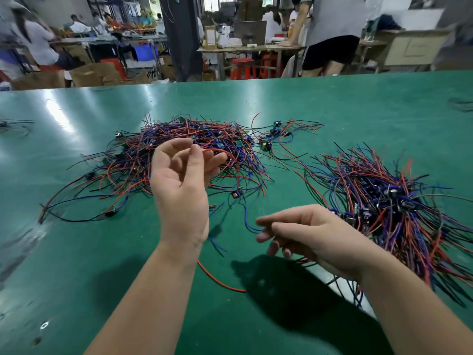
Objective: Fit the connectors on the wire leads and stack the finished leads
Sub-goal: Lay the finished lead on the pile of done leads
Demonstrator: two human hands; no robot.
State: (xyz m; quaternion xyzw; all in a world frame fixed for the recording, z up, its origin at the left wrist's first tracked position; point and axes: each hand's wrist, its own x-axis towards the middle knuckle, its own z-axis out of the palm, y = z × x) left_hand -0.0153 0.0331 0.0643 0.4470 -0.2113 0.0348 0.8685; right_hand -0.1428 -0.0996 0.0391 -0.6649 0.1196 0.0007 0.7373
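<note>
A person's two bare hands work above a green table (102, 252), seen from a camera on their head.

The left hand (179, 180) is raised, palm turned toward the person, with thumb and fingers curled in together. They appear to pinch a red wire (217, 150) at the fingertips. Lifting it off the table probably separates one lead from the tangle behind.

The right hand (314, 234) sits lower and nearer, knuckles up and fingers curled. Its thumb and forefinger pinch the end of a blue wire (246, 216). That wire runs away across the table and seems to reach a small dark part (235, 194), likely a connector. Holding the wire by its very tip suits guiding it into a fitting.

Beyond the left hand lies a wide, loose tangle of leads (194, 139) in red, blue and black. This looks like the unfinished supply, kept within easy reach.

To the right of the right hand is a denser stack of leads (384, 198). Its dark parts cluster in the middle and its wires fan outward, so it is probably the finished pile. Keeping the two heaps well apart stops finished and unfinished work from mixing.

Whether both held wires belong to one lead cannot be told.
</note>
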